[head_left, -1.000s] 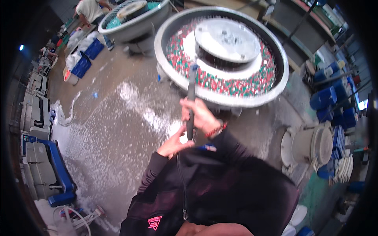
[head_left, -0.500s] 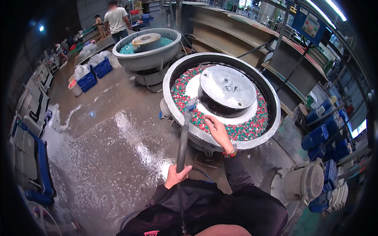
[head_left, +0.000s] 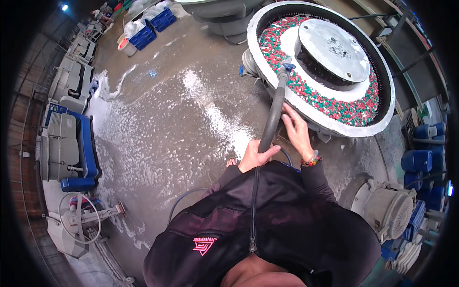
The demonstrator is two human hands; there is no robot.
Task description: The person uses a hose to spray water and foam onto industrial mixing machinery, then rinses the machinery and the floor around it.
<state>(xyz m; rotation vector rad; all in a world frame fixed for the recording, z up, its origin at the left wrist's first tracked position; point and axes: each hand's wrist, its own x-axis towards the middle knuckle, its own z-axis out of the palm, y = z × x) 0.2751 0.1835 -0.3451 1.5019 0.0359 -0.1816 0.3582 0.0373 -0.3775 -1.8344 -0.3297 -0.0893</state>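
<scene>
My left hand [head_left: 257, 155] is wrapped round a thick dark grey hose [head_left: 272, 119], in front of my jacket. The hose rises to a metal valve with a blue lever [head_left: 288, 67], which overlaps the near left rim of a big round finishing tub [head_left: 351, 130]. Red, green and white media pieces [head_left: 330, 105] fill the tub's channel, round a white ring and a raised grey disc lid [head_left: 334, 50]. My right hand [head_left: 298, 136], with a beaded bracelet at the wrist, has its fingers stretched out beside the hose, just below the tub's rim. Whether its fingertips touch the hose I cannot tell.
Wet, foamy concrete floor [head_left: 158, 119] spreads to the left. A second tub [head_left: 220, 19] stands at the back, near blue crates [head_left: 142, 37]. Machines [head_left: 62, 138] line the left side. A grey drum-shaped machine [head_left: 382, 210] and blue barrels [head_left: 416, 161] stand at right.
The view has tilted down and turned left. My right hand has drawn back from over the media to beside the hose, outside the rim. My left hand keeps its grip.
</scene>
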